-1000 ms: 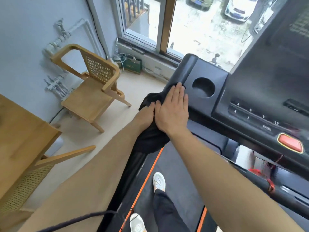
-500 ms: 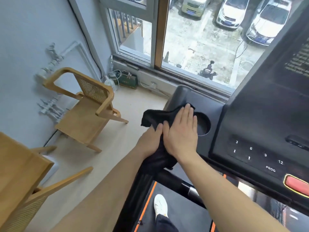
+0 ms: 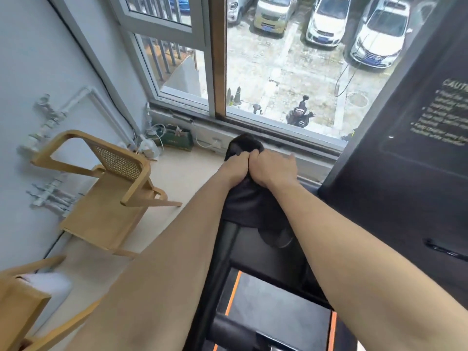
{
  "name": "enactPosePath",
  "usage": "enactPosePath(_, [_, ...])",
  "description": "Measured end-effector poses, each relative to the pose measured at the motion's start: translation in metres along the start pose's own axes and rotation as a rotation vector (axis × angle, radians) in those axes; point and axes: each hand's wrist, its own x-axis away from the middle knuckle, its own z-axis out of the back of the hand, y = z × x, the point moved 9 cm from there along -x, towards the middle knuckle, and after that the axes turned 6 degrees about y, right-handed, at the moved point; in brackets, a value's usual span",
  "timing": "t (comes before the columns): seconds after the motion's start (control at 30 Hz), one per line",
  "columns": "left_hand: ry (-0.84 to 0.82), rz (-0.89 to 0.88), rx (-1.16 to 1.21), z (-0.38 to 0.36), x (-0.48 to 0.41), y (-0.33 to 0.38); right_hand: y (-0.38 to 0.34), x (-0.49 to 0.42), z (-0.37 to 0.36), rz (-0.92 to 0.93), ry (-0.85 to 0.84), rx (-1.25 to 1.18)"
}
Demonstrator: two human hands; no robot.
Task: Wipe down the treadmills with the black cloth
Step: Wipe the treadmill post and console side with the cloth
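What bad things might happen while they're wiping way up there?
1. Both hands, left and right, are bunched on the black cloth at the far corner of the treadmill, with arms stretched out. Leaning this far while standing on the belt might cost the person their balance.
2. The cloth hangs loose below the hands, so part of it might slip off the edge.
3. The cup holder is half covered and may get skipped.

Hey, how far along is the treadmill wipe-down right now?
In hand: the left hand and right hand press the black cloth onto the far left corner of the console. Nothing shows which surfaces are already done. The screen panel with its caution text and the belt look untouched at this moment.
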Motion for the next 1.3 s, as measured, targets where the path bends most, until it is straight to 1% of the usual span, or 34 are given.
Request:
enactPosePath(0.1, [0.045, 0.019, -0.035, 0.005, 0.024, -0.018, 0.022, 0.017, -0.002, -0.136, 0.031, 0.028])
enactPosePath(0.13, [0.118, 0.01, -0.048, 0.011, 0.041, -0.025, 0.029, 0.028, -0.003, -0.177, 0.039, 0.042])
enactPosePath(0.2, [0.327, -0.101, -0.129, 0.025, 0.08, -0.031, 0.038, 0.054, -0.005, -0.192, 0.039, 0.016])
enactPosePath(0.23, [0.412, -0.197, -0.159, 0.03, 0.094, -0.029, 0.037, 0.066, -0.003, -0.156, 0.073, 0.006])
enactPosePath(0.27, [0.452, -0.292, -0.161, 0.031, 0.1, -0.024, 0.031, 0.077, 0.004, -0.089, 0.146, -0.01])
enactPosePath(0.3, [0.433, -0.365, -0.158, 0.029, 0.098, -0.02, 0.022, 0.086, 0.01, -0.011, 0.216, -0.039])
enactPosePath(0.33, [0.374, -0.417, -0.165, 0.022, 0.091, -0.018, 0.014, 0.092, 0.012, 0.055, 0.256, -0.081])
enactPosePath(0.37, [0.31, -0.444, -0.164, 0.016, 0.082, -0.015, 0.008, 0.094, 0.007, 0.09, 0.256, -0.122])
enactPosePath(0.43, [0.213, -0.46, -0.127, 0.007, 0.065, -0.008, 0.006, 0.085, -0.003, 0.09, 0.245, -0.154])
enactPosePath(0.5, [0.188, -0.473, -0.121, 0.004, 0.045, 0.006, 0.015, 0.063, -0.005, 0.038, 0.279, -0.095])
enactPosePath(0.53, [0.182, -0.461, -0.156, 0.003, 0.032, 0.014, 0.02, 0.05, -0.003, 0.006, 0.27, -0.057])
enactPosePath(0.6, [0.139, -0.399, -0.313, -0.003, 0.003, 0.031, 0.034, 0.026, -0.001, -0.048, 0.156, -0.047])
enactPosePath(0.67, [0.018, -0.326, -0.535, -0.017, -0.019, 0.043, 0.05, 0.006, -0.004, -0.135, 0.015, -0.134])
enactPosePath(0.7, [-0.033, -0.302, -0.609, -0.023, -0.026, 0.048, 0.054, -0.001, -0.006, -0.163, -0.025, -0.172])
enactPosePath(0.73, [-0.047, -0.293, -0.646, -0.025, -0.031, 0.052, 0.057, -0.003, -0.004, -0.169, -0.007, -0.183])
enactPosePath(0.77, [-0.032, -0.296, -0.637, -0.025, -0.032, 0.055, 0.058, 0.0, 0.001, -0.169, 0.062, -0.174])
enactPosePath(0.8, [0.012, -0.305, -0.585, -0.021, -0.029, 0.055, 0.057, 0.006, 0.006, -0.158, 0.18, -0.155])
enactPosePath(0.83, [0.085, -0.338, -0.522, -0.015, -0.02, 0.053, 0.054, 0.017, 0.01, -0.128, 0.287, -0.135])
enactPosePath(0.87, [0.158, -0.403, -0.477, -0.009, -0.006, 0.051, 0.049, 0.029, 0.008, -0.08, 0.351, -0.107])
enactPosePath(0.9, [0.217, -0.483, -0.467, -0.006, 0.012, 0.047, 0.045, 0.043, 0.006, -0.037, 0.392, -0.073])
enactPosePath(0.97, [0.288, -0.647, -0.486, -0.005, 0.044, 0.033, 0.041, 0.062, 0.0, 0.007, 0.414, -0.031])
enactPosePath(1.0, [0.306, -0.683, -0.497, -0.006, 0.054, 0.027, 0.042, 0.065, -0.001, 0.01, 0.401, -0.019])
enactPosePath(1.07, [0.32, -0.689, -0.507, -0.008, 0.055, 0.025, 0.043, 0.06, -0.001, -0.005, 0.347, 0.023])
enactPosePath(1.13, [0.294, -0.636, -0.558, -0.011, 0.037, 0.04, 0.049, 0.04, 0.001, -0.062, 0.225, 0.033])
enactPosePath(1.17, [0.27, -0.596, -0.604, -0.012, 0.023, 0.05, 0.052, 0.027, 0.002, -0.094, 0.159, 0.0])
enactPosePath(1.23, [0.137, -0.493, -0.702, -0.023, -0.006, 0.063, 0.058, 0.007, 0.001, -0.142, 0.0, -0.12])
enactPosePath(1.27, [0.095, -0.463, -0.765, -0.027, -0.013, 0.068, 0.058, 0.003, 0.001, -0.147, -0.062, -0.147])
enactPosePath(1.3, [0.071, -0.457, -0.828, -0.031, -0.019, 0.068, 0.057, 0.001, 0.002, -0.15, -0.081, -0.155])
